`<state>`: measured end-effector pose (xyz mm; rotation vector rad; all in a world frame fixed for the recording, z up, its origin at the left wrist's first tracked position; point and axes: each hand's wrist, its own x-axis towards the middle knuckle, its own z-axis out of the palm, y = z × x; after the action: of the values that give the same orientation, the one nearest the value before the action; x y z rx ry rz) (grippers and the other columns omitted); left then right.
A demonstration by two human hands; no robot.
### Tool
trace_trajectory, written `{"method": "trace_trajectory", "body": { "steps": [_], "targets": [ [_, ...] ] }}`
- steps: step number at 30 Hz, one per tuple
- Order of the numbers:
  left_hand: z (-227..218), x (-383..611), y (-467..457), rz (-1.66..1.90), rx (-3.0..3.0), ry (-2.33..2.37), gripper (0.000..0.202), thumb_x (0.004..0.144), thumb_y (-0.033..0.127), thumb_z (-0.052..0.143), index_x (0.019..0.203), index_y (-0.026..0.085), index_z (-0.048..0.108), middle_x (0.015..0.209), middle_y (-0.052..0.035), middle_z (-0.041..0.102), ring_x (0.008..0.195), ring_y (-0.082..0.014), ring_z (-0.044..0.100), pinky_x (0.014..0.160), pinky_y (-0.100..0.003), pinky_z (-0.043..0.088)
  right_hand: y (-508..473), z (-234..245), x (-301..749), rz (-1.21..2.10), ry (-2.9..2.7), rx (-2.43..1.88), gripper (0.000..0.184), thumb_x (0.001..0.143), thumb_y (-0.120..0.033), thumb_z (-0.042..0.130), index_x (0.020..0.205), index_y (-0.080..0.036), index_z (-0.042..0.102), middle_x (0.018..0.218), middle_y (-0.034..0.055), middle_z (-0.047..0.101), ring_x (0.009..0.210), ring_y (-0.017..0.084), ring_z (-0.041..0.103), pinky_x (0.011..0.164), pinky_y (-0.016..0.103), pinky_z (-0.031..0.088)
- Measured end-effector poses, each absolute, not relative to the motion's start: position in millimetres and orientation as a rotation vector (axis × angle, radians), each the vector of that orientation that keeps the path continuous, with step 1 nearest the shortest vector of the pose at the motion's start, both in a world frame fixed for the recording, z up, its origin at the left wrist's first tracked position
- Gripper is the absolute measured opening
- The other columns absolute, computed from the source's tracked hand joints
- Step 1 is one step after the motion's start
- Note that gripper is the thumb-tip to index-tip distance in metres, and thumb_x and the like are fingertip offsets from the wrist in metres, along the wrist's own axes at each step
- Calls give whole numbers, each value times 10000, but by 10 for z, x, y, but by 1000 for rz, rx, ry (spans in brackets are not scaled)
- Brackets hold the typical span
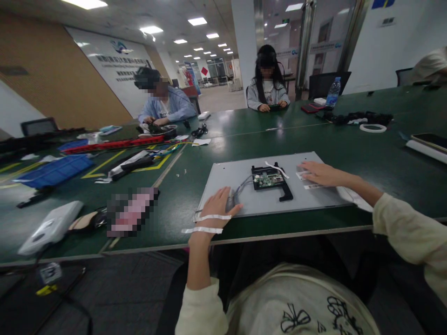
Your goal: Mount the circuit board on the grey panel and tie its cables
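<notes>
Grey panel (261, 200) lies flat on the bench (244, 135), probably stiff, slippery, best held by its side edges, sparing the fragile-looking circuit board (268, 180); left hand (217, 207) and right hand (319, 173) rest there, fingers extended, apparently gripping nothing.

A gray panel (237, 170) lies on the green table (240, 139). The left hand (218, 203), with 2 white strips (213, 217) across it, rests at the panel's near left corner. The right hand (319, 173) lies flat on the panel's right side. Between them, a circuit board (270, 179) sits in a black frame (286, 191) on the panel. Past the panel, 1 person (167, 104) sits to the left and 1 person (268, 88) straight ahead.
</notes>
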<state>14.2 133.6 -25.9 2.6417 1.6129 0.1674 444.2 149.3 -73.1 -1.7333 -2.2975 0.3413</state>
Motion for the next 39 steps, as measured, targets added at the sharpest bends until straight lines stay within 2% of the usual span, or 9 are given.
{"method": "trace_trajectory", "body": {
  "steps": [3,6,9,11,16,18,21,33,39],
  "targets": [
    [-331,125,1303,255,2657,1656,553,925,484,440,1351,133,486,1465,-143,460,1366,-271,416,1127,-420,339,1534,-498,4273,418,-2218,-1644,817,877,-696,389,1546,-249,244,1547,78,319,1406,319,322,1160,510,275],
    [-377,125,1291,357,2636,1680,492,946,440,410,1327,149,518,1442,-119,496,1348,-250,443,1111,-409,364,1548,-317,4009,433,-2263,-1472,908,832,-705,491,1563,-288,149,1594,40,194,1453,307,204,1186,503,219],
    [-388,137,1258,441,2615,1711,444,939,412,429,1295,174,547,1412,-98,532,1326,-242,468,1087,-402,387,1595,-301,3767,468,-2336,-1342,971,782,-703,577,1560,-314,145,1612,25,111,1473,320,86,1191,527,172],
    [-381,151,1214,469,2600,1751,411,934,402,444,1271,198,562,1392,-84,553,1304,-234,489,1080,-405,384,1653,-371,3661,483,-2348,-1282,1002,749,-696,625,1556,-315,166,1614,35,104,1473,336,60,1187,546,156],
    [-372,176,1103,517,2505,1968,372,920,428,472,1237,255,565,1364,-66,577,1294,-254,487,1102,-517,297,1769,-567,3597,510,-2302,-1176,1010,731,-642,685,1547,-327,181,1584,53,223,1449,328,205,1174,536,211],
    [-383,171,1091,537,2509,1986,376,914,432,481,1229,245,569,1349,-76,586,1286,-255,491,1090,-496,317,1774,-599,3616,542,-2285,-1147,986,743,-621,686,1544,-337,185,1572,48,255,1425,321,271,1161,530,248],
    [-403,156,1094,564,2558,1948,379,907,420,491,1212,216,584,1317,-93,602,1251,-245,523,1054,-412,384,1764,-623,3638,565,-2253,-1142,965,754,-600,685,1542,-337,195,1557,51,286,1396,317,326,1146,524,280],
    [-443,149,1075,589,2552,1959,399,909,413,493,1229,193,581,1313,-109,605,1254,-236,531,1066,-379,393,1726,-666,3595,520,-2165,-1209,949,743,-608,687,1529,-309,245,1528,88,335,1373,328,359,1127,525,299],
    [-416,184,1033,553,2476,2018,388,926,414,460,1255,229,550,1363,-90,572,1299,-234,482,1103,-452,317,1713,-654,3588,508,-2141,-1238,988,732,-622,691,1535,-276,230,1530,112,327,1376,331,353,1135,519,288]
  ]
}}
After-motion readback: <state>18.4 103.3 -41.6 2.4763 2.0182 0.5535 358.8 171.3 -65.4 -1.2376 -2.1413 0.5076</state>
